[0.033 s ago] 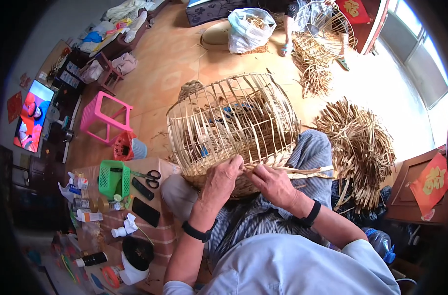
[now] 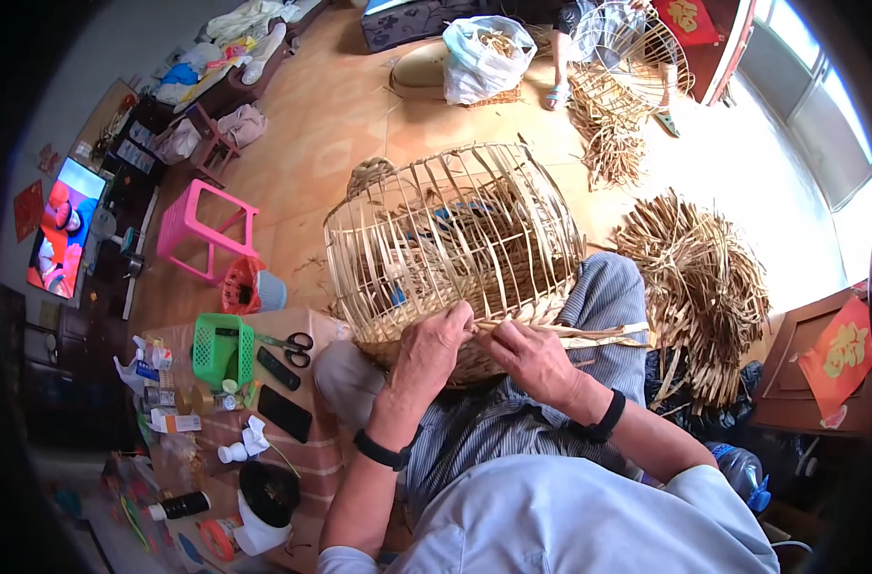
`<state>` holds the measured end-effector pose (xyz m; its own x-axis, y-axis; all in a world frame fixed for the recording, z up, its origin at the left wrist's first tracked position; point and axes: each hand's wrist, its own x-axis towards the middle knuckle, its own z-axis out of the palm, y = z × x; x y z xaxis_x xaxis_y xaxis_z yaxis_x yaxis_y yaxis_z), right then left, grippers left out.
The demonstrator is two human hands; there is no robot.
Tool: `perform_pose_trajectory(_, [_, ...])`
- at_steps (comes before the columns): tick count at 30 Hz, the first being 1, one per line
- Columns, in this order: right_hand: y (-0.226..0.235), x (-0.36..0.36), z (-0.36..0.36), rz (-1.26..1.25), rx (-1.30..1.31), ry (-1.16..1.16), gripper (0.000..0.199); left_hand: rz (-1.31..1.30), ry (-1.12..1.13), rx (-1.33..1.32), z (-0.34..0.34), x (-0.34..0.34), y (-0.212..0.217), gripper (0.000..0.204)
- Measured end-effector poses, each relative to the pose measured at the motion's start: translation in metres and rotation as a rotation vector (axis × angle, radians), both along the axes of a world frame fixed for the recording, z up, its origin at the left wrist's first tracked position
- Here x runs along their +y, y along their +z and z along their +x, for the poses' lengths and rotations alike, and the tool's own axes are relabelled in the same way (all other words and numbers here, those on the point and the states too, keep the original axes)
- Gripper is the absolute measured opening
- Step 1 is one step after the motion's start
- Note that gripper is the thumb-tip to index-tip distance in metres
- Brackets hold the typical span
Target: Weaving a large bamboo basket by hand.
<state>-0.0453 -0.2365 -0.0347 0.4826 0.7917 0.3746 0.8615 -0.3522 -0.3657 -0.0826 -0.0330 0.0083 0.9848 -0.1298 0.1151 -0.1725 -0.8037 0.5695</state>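
Note:
A half-woven basket with a frame of pale upright strips rests across my lap, a woven band along its near side. My left hand pinches a woven strip at that band, thumb and fingertips pressed together. Just to its right, my right hand is closed on several flat plant-fibre strips, whose loose ends stick out to the right over my knee. The fingertips of both hands almost meet. Darker strips and something blue show through the basket's open frame.
A heap of dry strips lies right of my knee. To the left are a pink stool and a cloth-covered table with a green basket, scissors and a phone. Another person's hand holds a second basket frame.

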Motion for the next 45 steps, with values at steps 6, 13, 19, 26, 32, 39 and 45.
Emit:
perform_pose_trajectory(6, [0.001, -0.017, 0.017, 0.147, 0.041, -0.026, 0.035, -0.119, -0.083, 0.12, 0.009, 0.009, 0.008, 0.013])
perform_pose_trajectory(13, [-0.003, -0.016, 0.028, 0.182, 0.104, -0.068, 0.033, -0.096, -0.15, 0.217, 0.023, 0.019, 0.015, 0.014])
perform_pose_trajectory(19, [0.007, -0.018, 0.0, 0.097, -0.065, -0.124, 0.031, -0.208, -0.109, 0.228, 0.024, 0.018, 0.014, 0.025])
perform_pose_trajectory(26, [-0.003, -0.002, -0.011, -0.033, -0.106, -0.224, 0.034, -0.151, -0.136, 0.236, 0.03, 0.02, 0.011, 0.026])
perform_pose_trajectory(32, [0.0, -0.001, -0.022, -0.019, 0.032, -0.235, 0.022, -0.152, -0.16, 0.314, 0.032, 0.023, 0.011, 0.03])
perform_pose_trajectory(39, [0.005, 0.003, -0.03, 0.021, 0.281, -0.223, 0.024, -0.141, -0.176, 0.275, 0.033, 0.022, 0.012, 0.028])
perform_pose_trajectory(45, [0.033, 0.024, -0.047, -0.059, 0.282, -0.035, 0.012, -0.17, -0.115, 0.286, 0.031, 0.019, 0.002, 0.026])
